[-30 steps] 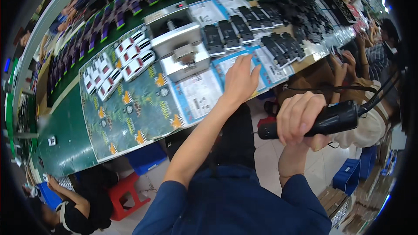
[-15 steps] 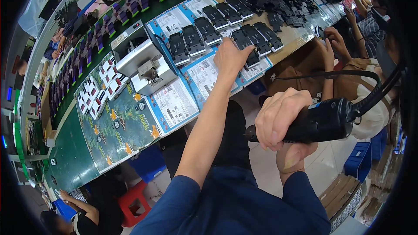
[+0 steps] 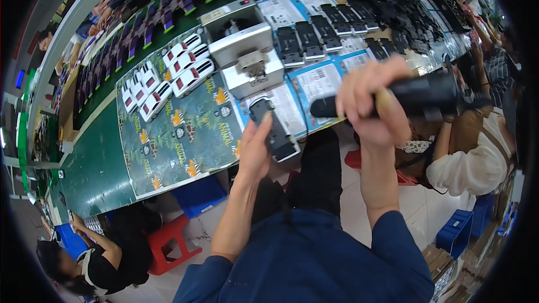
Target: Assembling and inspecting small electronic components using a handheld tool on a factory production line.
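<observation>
Head view: left hand (image 3: 255, 148) grasping a black toy car base (image 3: 275, 134), right hand (image 3: 373, 104) clenched around a black electric screwdriver (image 3: 421, 96).
The car base slants over the front edge of the table (image 3: 92, 174), just before a metal machine (image 3: 247, 50), the left thumb lying on its top; whether it rests on the table I cannot tell. The screwdriver, slightly blurred, points its tip left, apart from the base. Behind, 3 similar bases (image 3: 307, 39) lie in a row on printed sheets (image 3: 317, 83), with a heap of loose black parts (image 3: 415, 22) farther right. White toy cars (image 3: 188, 66) stand left of the machine, and purple toys (image 3: 168, 18) line the far side. 1 person (image 3: 104, 255) sits at lower left beside a red stool (image 3: 168, 244).
</observation>
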### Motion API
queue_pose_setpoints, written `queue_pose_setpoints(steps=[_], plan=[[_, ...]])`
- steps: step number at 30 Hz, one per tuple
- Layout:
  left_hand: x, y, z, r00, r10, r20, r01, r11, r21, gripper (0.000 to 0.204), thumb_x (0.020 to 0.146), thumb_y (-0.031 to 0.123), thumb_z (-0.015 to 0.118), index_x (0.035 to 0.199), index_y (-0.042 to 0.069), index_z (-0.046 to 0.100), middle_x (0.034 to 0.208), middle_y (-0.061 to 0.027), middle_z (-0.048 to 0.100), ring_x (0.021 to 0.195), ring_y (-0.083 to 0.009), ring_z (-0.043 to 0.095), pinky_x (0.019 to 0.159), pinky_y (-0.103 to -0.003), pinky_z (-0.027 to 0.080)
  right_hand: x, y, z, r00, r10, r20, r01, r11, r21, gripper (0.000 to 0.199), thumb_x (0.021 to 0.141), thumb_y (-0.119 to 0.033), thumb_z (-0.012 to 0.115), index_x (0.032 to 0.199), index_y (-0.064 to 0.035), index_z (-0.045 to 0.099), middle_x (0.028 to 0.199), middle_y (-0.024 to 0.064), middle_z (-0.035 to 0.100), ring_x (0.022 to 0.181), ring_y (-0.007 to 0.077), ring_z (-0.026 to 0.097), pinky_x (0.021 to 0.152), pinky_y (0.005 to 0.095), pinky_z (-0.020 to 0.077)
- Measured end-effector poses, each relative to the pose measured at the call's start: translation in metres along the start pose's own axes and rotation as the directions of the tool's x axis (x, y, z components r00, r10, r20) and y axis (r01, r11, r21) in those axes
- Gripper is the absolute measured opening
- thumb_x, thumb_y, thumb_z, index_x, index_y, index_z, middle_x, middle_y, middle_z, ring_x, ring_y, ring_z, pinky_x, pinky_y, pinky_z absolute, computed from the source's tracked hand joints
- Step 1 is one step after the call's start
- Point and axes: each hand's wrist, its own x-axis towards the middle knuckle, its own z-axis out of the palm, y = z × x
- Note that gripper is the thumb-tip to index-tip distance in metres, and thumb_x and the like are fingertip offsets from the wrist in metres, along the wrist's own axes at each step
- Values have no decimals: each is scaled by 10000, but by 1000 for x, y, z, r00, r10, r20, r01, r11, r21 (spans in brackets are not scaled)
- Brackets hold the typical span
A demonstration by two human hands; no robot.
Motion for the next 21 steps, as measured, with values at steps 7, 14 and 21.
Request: queue_pose_setpoints(steps=[7, 14, 21], plan=[[-7, 32, -35, 999, 43, -28, -46, 989, -143, 186, 981, 196, 589, 1104, 57, 584, 952, -170, 695, 734, -234, 703, 600, -353, 605, 53, 97, 42, 990, -33, -137, -2, 968, -250, 122, 806, -36, 785, 796, -21, 664, 619, 9, 615, 486, 66, 562, 471, 189, 431], [-4, 32, -51, 996, 72, 50, -63, 985, -161, 172, 952, 130, 616, 1101, 50, 583, 933, -172, 701, 746, -226, 706, 642, -334, 606, 57, 118, 53, 997, -18, -69, -14, 900, -437, 168, 832, -109, 783, 736, -26, 672, 558, -8, 614, 458, 59, 572, 452, 181, 431], [2, 31, -48, 995, 62, 73, -51, 989, -142, 181, 949, 126, 635, 1096, 32, 585, 957, -140, 700, 791, -178, 704, 700, -319, 602, 64, 117, 52, 990, -75, -119, 22, 919, -394, 163, 827, -107, 785, 732, -34, 675, 545, -17, 603, 437, 57, 565, 442, 176, 426]])
